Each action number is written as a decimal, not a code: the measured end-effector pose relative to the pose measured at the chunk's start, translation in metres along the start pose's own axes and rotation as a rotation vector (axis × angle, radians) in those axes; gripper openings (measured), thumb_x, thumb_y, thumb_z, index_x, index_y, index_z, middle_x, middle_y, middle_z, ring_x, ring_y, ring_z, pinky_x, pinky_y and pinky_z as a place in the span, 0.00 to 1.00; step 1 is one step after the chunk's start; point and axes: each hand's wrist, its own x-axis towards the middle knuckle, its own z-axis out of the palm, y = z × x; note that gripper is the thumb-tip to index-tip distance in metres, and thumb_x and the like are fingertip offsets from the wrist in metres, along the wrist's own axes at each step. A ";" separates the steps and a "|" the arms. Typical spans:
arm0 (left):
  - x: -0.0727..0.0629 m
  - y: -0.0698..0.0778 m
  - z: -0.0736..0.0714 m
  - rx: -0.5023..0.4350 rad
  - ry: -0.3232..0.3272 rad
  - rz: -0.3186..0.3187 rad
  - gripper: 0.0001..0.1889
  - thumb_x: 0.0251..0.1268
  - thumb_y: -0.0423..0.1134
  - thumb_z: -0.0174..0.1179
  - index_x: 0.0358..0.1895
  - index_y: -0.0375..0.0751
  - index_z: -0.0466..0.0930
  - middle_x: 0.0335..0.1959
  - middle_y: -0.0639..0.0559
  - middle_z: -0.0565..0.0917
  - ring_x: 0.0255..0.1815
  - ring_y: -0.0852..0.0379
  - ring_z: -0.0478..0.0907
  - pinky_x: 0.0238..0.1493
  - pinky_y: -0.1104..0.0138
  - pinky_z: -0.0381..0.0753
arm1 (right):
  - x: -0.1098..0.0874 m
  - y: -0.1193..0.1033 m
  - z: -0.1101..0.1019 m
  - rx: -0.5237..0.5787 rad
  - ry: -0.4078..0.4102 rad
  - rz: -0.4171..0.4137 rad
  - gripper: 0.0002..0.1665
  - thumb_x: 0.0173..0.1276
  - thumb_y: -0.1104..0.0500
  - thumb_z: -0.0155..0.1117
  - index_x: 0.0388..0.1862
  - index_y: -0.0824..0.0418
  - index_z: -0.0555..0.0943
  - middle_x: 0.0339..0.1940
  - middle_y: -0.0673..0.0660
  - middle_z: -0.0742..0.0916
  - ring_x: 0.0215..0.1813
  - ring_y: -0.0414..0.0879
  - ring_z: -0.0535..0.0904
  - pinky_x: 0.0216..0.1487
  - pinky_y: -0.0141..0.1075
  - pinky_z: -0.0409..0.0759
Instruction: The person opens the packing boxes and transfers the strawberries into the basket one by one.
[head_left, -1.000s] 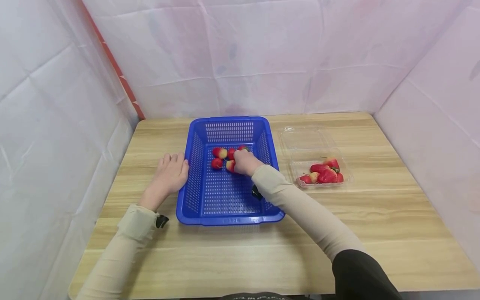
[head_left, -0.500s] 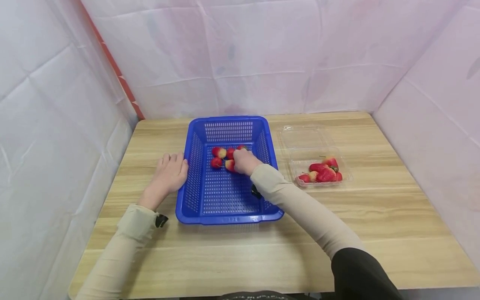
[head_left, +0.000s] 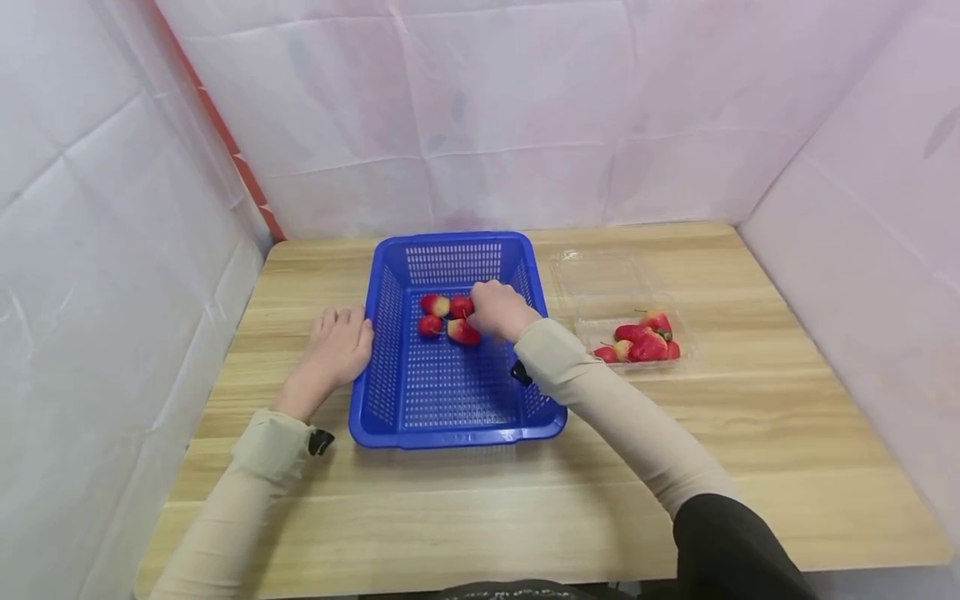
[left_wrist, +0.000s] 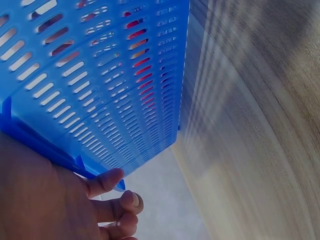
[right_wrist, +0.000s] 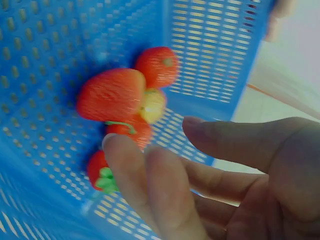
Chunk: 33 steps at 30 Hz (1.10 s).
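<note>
My left hand rests against the left rim of the blue plastic basket; in the left wrist view its thumb lies at the rim, with the fingers loosely bent. Inside the basket, my right hand hovers over the fruit, thumb and fingers apart, nothing between them. Below its fingers, the right wrist view shows a large red strawberry, a round red fruit, a yellow-ended fruit and a red fruit with a green stem. A green-leaved strawberry is partly hidden behind a fingertip.
To the right of the basket, a clear plastic clamshell box lies with its lid folded back and several red fruits inside. Both stand on a wooden table, with white sheeting hung behind and at the sides.
My right hand has shifted slightly back and right, uncovering more of the red-and-yellow strawberry and covering the rear one. The left hand stays at the rim.
</note>
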 end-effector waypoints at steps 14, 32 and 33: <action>0.000 -0.004 0.001 -0.002 0.007 -0.001 0.20 0.80 0.47 0.24 0.48 0.37 0.64 0.39 0.40 0.71 0.42 0.41 0.60 0.48 0.50 0.58 | -0.026 0.011 -0.053 0.020 0.108 -0.107 0.14 0.69 0.65 0.59 0.22 0.63 0.79 0.16 0.53 0.79 0.17 0.43 0.76 0.21 0.34 0.75; -0.004 -0.002 0.000 0.000 -0.004 -0.005 0.20 0.80 0.47 0.25 0.49 0.37 0.64 0.40 0.40 0.72 0.42 0.41 0.60 0.47 0.50 0.58 | -0.047 0.094 -0.081 -0.010 0.185 -0.043 0.10 0.65 0.65 0.59 0.37 0.70 0.84 0.37 0.65 0.87 0.35 0.55 0.81 0.42 0.50 0.78; -0.005 -0.003 0.000 -0.002 -0.004 -0.008 0.20 0.80 0.47 0.26 0.49 0.36 0.64 0.40 0.40 0.72 0.42 0.41 0.60 0.47 0.50 0.58 | -0.048 0.100 -0.081 -0.012 0.185 -0.039 0.10 0.64 0.65 0.60 0.38 0.70 0.85 0.40 0.66 0.86 0.38 0.57 0.80 0.44 0.52 0.77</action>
